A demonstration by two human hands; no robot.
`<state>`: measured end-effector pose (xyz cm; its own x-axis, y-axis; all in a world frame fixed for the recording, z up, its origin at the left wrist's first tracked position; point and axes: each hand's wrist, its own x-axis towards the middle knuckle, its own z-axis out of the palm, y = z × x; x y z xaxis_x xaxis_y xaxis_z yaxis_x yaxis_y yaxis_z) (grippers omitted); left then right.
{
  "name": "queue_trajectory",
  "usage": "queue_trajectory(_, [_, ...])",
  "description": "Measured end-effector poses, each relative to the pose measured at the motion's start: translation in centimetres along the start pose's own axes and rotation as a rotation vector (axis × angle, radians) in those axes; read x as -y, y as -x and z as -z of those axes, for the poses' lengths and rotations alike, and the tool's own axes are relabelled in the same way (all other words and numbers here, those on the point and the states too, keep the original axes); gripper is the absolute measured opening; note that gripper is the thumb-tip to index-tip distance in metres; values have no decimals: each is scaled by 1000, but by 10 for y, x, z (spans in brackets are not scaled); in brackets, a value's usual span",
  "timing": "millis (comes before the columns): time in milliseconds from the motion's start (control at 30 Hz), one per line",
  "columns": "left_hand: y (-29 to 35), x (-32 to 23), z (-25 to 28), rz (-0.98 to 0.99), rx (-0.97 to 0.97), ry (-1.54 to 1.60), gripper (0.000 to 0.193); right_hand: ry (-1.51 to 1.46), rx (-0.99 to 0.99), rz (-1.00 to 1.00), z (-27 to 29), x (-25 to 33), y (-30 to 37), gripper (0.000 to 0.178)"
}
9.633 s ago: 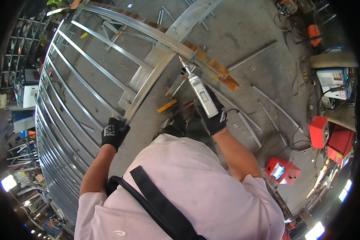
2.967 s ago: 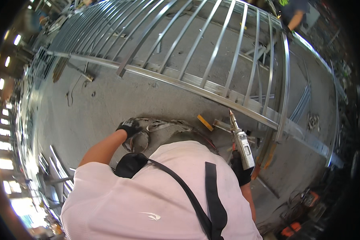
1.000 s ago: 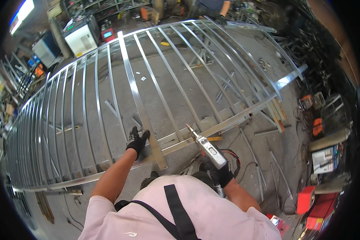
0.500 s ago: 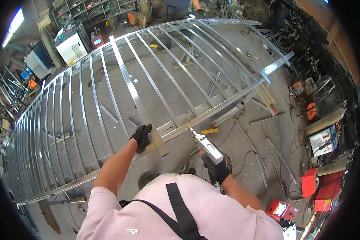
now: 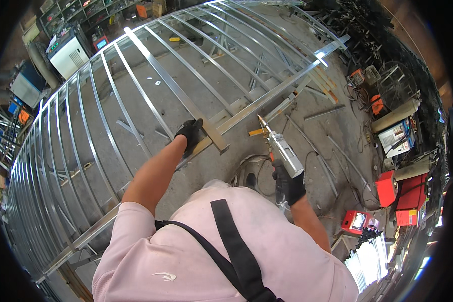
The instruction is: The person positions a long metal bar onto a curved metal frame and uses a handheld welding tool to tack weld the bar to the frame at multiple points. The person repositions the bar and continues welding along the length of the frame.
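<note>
My gloved left hand (image 5: 190,133) is closed around the near end of a wide metal bar (image 5: 213,135). The bar lies across a large frame of shiny metal tubes, its end sticking out past the near rail (image 5: 269,96). In my gloved right hand (image 5: 288,187) is a handheld welding gun (image 5: 285,155), white and silver with a narrow copper-coloured nozzle. The nozzle points away from me, to the right of the bar's end and apart from the rail. Part of my grip on the gun is hidden by its body.
Loose tubes (image 5: 332,163) and cables lie on the floor at right. Red machines (image 5: 386,189) and a fan (image 5: 395,83) stand at the right edge. A white cabinet (image 5: 68,55) and shelves (image 5: 88,15) are beyond the frame. A short yellow piece (image 5: 256,133) lies near the nozzle.
The whole view has shifted, and the person at the far side is out of it. The gun has moved right, its nozzle farther from the rail. My left hand stays on the bar.
</note>
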<state>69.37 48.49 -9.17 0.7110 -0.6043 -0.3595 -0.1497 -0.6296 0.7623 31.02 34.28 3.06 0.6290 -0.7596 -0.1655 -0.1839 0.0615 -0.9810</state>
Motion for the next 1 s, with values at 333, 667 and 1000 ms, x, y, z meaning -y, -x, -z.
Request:
queue_trajectory(333, [-18, -5, 2, 308, -37, 465, 55, -74, 133, -112, 31, -18, -40, 38])
queue_trajectory(667, [-8, -2, -4, 415, -114, 731, 30, 23, 537, -40, 87, -15, -105, 51])
queue_trajectory(1000, [-9, -8, -10, 343, -193, 685, 26, 192, 535, -75, 67, -6, -121, 42])
